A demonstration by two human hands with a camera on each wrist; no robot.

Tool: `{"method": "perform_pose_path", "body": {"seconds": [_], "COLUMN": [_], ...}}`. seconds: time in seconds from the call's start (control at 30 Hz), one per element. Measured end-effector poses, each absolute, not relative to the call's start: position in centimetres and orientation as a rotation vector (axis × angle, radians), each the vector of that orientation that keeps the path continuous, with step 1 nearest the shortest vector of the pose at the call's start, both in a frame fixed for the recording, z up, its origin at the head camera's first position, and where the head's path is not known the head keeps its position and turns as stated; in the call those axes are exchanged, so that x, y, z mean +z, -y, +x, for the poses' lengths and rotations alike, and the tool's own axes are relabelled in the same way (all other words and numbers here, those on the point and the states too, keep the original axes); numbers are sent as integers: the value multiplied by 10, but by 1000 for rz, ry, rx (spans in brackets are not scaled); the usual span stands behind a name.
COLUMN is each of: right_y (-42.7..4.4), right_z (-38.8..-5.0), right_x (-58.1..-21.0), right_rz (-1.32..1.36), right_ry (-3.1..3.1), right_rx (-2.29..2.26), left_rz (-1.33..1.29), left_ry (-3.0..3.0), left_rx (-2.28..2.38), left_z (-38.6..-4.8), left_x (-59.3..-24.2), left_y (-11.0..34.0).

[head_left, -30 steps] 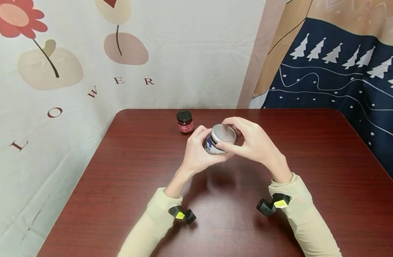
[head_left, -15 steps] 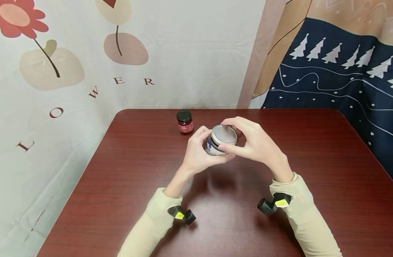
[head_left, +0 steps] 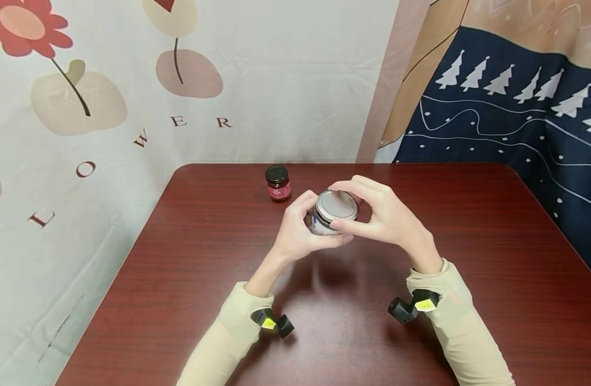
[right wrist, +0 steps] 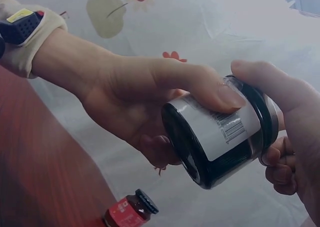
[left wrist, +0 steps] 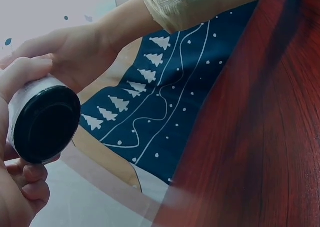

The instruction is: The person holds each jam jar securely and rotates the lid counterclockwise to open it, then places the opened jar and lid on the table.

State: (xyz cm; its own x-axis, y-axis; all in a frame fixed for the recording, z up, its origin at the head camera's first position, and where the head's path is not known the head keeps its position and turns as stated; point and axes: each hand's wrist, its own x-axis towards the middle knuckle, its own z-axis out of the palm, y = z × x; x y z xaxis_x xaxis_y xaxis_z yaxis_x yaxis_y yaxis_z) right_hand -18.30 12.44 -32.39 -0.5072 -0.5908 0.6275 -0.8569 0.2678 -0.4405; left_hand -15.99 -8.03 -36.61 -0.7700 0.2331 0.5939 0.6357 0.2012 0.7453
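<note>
Above the table, a dark glass jar [right wrist: 215, 137] with a white barcode label and a silver lid [head_left: 337, 205] is held in both hands. My left hand [head_left: 297, 228] grips the jar's body from the left, its thumb lying across the label in the right wrist view. From the right, my right hand [head_left: 387, 214] grips the lid by its rim, thumb on the near side and fingers on the far side. The left wrist view shows the jar's dark round base [left wrist: 47, 124]. Parts of the label are hidden behind the fingers.
A second jar [head_left: 278, 183], with a black lid and a red-pink label, stands upright toward the back of the dark red wooden table [head_left: 179, 241]. Printed cloths [head_left: 295, 80] hang directly behind the table's back edge.
The right hand's fingers have shifted slightly round the lid, and the jar has tipped and sunk a little. The left hand keeps its grip. The black-lidded jar has not moved.
</note>
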Motion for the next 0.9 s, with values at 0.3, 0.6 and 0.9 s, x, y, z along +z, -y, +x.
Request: {"method": "perform_pose_path", "body": {"seconds": [0.3,0.6,0.9], "right_y": [-126,-125,-125], "right_z": [-182,-180,-181], "right_x": [-323,-321,-321], "right_rz": [1351,1409,1407], "right_ry": [2194,2172,2182], "right_rx": [1109,1175,1148], "left_rz": [-872,-974,-941], "left_ry": [2146,2152,2152], "left_rx": [-1721,-1837,-1804], "left_z": [-159,-159,-160], "left_x": [-365,-364,-364], "left_y": [83,87,86]}}
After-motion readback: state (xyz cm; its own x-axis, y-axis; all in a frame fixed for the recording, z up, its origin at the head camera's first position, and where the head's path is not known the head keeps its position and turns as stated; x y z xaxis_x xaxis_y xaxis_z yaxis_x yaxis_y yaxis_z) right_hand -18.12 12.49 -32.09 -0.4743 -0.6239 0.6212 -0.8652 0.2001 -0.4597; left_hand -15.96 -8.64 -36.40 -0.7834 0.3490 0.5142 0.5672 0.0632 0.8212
